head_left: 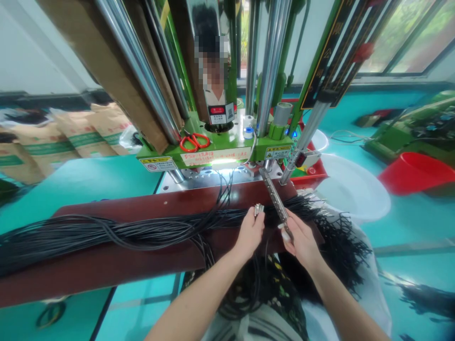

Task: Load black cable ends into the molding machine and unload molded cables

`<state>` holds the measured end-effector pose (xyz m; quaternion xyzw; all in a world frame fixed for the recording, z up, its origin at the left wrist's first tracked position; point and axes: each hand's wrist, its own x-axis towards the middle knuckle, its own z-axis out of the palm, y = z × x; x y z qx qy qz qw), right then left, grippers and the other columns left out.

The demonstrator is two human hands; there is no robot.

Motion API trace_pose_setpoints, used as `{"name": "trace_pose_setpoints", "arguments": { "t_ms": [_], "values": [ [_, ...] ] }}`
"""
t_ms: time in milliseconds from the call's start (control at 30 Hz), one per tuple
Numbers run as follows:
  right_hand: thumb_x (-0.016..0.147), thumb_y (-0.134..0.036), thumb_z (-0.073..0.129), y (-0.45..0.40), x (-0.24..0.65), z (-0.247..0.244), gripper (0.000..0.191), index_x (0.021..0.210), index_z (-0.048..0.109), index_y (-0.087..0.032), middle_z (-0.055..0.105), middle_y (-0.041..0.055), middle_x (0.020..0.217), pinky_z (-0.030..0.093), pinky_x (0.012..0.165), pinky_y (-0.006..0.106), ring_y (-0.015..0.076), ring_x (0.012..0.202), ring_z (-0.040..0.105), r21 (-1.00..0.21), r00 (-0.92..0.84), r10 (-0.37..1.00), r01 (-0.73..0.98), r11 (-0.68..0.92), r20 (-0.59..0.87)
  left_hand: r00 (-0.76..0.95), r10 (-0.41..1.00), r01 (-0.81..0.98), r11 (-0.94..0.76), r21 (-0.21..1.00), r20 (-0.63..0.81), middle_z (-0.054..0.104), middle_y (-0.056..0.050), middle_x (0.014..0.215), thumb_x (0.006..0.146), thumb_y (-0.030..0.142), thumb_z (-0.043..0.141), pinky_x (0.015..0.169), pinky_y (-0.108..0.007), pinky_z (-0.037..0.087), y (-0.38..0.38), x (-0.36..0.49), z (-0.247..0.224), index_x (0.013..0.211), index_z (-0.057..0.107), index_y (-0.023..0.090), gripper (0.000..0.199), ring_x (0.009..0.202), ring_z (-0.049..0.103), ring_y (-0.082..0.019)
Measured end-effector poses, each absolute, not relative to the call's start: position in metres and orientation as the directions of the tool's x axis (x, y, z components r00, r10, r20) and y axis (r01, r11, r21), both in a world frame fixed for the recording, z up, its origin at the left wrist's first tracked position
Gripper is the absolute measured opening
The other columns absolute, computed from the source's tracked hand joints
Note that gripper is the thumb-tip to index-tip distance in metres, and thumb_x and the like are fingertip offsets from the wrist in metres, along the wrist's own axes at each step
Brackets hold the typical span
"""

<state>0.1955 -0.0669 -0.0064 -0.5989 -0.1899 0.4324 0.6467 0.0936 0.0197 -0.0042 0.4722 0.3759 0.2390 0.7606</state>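
My left hand (250, 233) is closed round a small bunch of silvery metal connectors (259, 209), whose ends poke out above the fingers. To its right, my right hand (299, 237) grips the near end of a long narrow metal bar (273, 194) with a row of small fittings along it. The bar slants up and left towards the base of the green press (227, 142). Behind my left hand, a thick bundle of black cables (142, 231) lies across the brown board (121, 260). Several thin cables run up under the lit press.
Red-handled scissors (195, 141) rest on the press. At the right are a red tray (320, 171), a white basin (355, 189), a red bucket (415, 174) and a heap of black cable ends (341, 246). Paper sacks (78, 135) stand at the left.
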Motion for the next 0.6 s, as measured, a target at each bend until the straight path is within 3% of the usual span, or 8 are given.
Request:
{"name": "trace_pose_setpoints", "arguments": {
  "t_ms": [167, 400, 600],
  "values": [
    [0.077, -0.043, 0.055, -0.066, 0.197, -0.009, 0.049, 0.119, 0.048, -0.021, 0.042, -0.0081, 0.046, 0.019, 0.028, 0.016, 0.0032, 0.03, 0.027, -0.944, 0.519, 0.816, -0.317, -0.09, -0.252, 0.725, 0.605, 0.042, 0.438, 0.898, -0.328, 0.03, 0.01, 0.044, 0.067, 0.045, 0.061, 0.032, -0.015, 0.012, 0.019, 0.093, 0.0, 0.071, 0.043, 0.018, 0.033, 0.033, 0.022, -0.002],
    [0.073, -0.042, 0.061, -0.064, 0.195, 0.001, 0.051, 0.117, 0.052, -0.018, 0.044, -0.0064, 0.045, 0.022, 0.027, 0.016, 0.0035, 0.031, 0.03, -0.931, 0.504, 0.808, -0.335, -0.144, -0.306, 0.641, 0.683, 0.02, 0.441, 0.897, -0.35, 0.034, 0.009, 0.043, 0.058, 0.048, 0.067, 0.033, -0.016, 0.015, 0.019, 0.09, -0.001, 0.064, 0.045, 0.016, 0.039, 0.034, 0.025, -0.001],
    [0.07, -0.045, 0.062, -0.064, 0.197, -0.002, 0.057, 0.119, 0.052, -0.016, 0.045, -0.0045, 0.047, 0.022, 0.027, 0.017, 0.005, 0.033, 0.031, -0.94, 0.495, 0.818, -0.302, -0.156, -0.295, 0.635, 0.7, 0.025, 0.403, 0.915, -0.326, 0.036, 0.008, 0.043, 0.06, 0.046, 0.066, 0.034, -0.017, 0.016, 0.019, 0.09, -0.005, 0.062, 0.045, 0.016, 0.037, 0.035, 0.026, -0.002]
  ]
}}
